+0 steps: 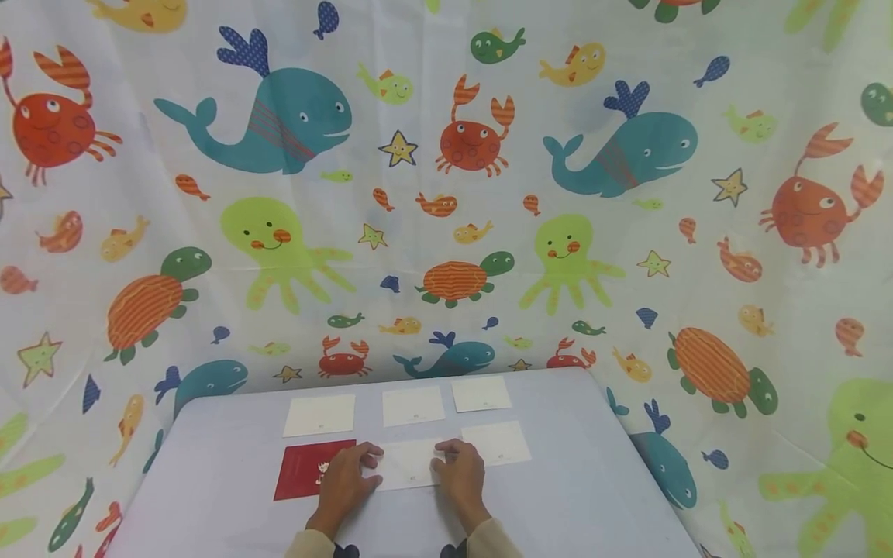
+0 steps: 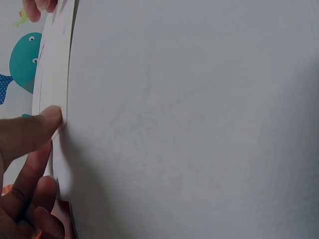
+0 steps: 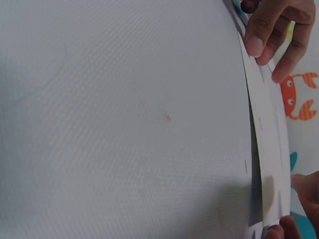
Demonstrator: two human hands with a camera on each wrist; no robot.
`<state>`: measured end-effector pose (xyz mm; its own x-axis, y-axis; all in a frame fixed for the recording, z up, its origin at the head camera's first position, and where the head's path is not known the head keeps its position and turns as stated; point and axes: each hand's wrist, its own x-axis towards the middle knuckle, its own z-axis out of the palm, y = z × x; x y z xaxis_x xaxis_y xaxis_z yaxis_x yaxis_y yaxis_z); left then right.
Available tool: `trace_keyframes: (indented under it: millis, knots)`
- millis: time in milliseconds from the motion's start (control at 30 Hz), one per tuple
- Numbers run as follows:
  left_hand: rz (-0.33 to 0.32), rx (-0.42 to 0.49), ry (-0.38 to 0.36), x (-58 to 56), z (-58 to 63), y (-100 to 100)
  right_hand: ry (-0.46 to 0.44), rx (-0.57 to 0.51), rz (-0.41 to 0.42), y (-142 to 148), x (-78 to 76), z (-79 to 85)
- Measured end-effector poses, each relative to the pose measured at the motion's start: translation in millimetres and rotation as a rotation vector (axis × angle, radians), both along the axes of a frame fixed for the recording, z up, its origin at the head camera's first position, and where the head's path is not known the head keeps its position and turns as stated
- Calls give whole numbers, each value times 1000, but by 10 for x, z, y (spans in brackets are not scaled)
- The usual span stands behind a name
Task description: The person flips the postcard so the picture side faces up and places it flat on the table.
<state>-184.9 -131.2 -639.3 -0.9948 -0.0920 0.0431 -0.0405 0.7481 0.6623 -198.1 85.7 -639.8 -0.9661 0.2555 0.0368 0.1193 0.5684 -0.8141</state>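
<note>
A white card (image 1: 408, 465) with small print near its lower edge is held between my two hands, near the front of the table. My left hand (image 1: 349, 477) pinches its left end; in the left wrist view the thumb (image 2: 50, 118) lies over that end. The right hand (image 1: 460, 477) grips the opposite end with curled fingers, which only partly show in the right wrist view. A dark gap shows under the card's near edge there. Left of it lies a red card (image 1: 296, 473) with a white cartoon figure, partly covered by my left hand.
Behind the held card, three white cards lie in a row: left (image 1: 321, 415), middle (image 1: 413, 406) and right (image 1: 481, 393). Another white card (image 1: 497, 443) is just right of my right hand. A sea-animal curtain (image 1: 405, 232) hangs behind the pale table (image 1: 579, 480).
</note>
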Motion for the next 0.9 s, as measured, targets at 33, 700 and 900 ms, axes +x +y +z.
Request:
trace_keyframes:
  millis: [33, 700, 900]
  knots:
    - [-1, 2, 2, -3, -4, -3, -1, -18, 1, 10, -10, 8]
    - [-5, 77, -8, -11, 48, -58, -178, -328, 40, 230, -172, 59]
    - [8, 159, -1, 29, 50, -87, -204, -379, 34, 283, -122, 86]
